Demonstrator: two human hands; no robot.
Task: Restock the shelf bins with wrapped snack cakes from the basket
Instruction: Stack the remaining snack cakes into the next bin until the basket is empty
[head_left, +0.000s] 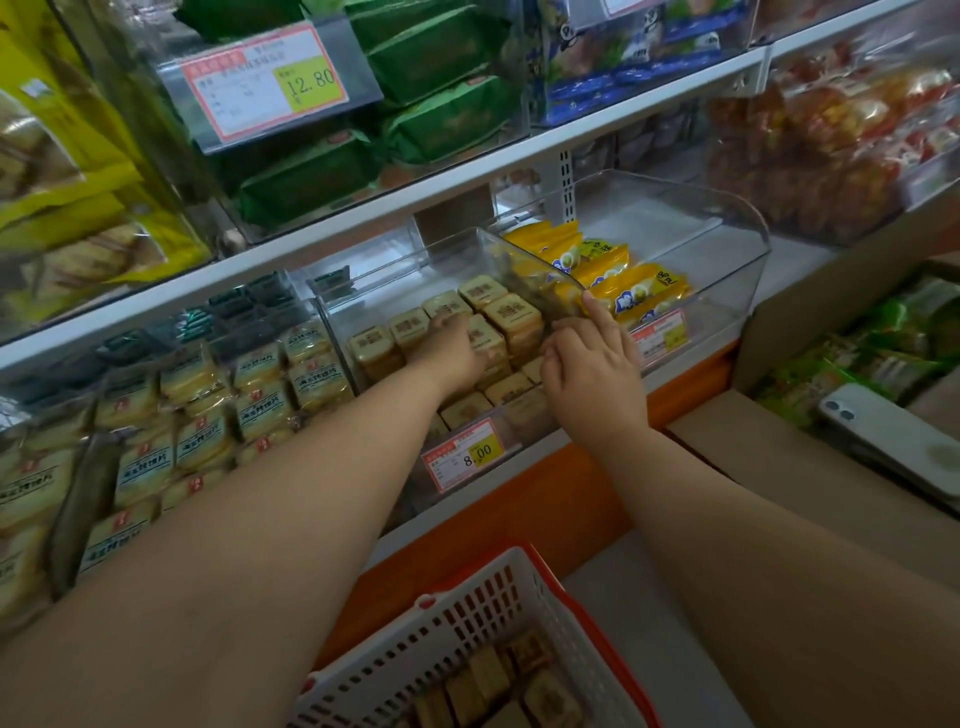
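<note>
Square tan wrapped snack cakes (511, 312) fill a clear shelf bin (363, 270) at the centre. My left hand (454, 348) reaches into that bin, palm down, with its fingers curled over one cake in the stack. My right hand (592, 364) is at the bin's right side. Its index finger points up against the raised clear flap (540, 291) and its other fingers curl at the flap's edge. Below, a white basket (467, 618) with an orange rim holds several more of the same cakes (545, 696).
Yellow snack packs (618, 275) lie in the clear bin to the right. Cream cake packs (202, 410) fill the bin to the left. A price tag (465, 457) reads 8.00. A phone (893, 441) rests on a cardboard box (769, 467) at right. Green packs (436, 62) sit on the shelf above.
</note>
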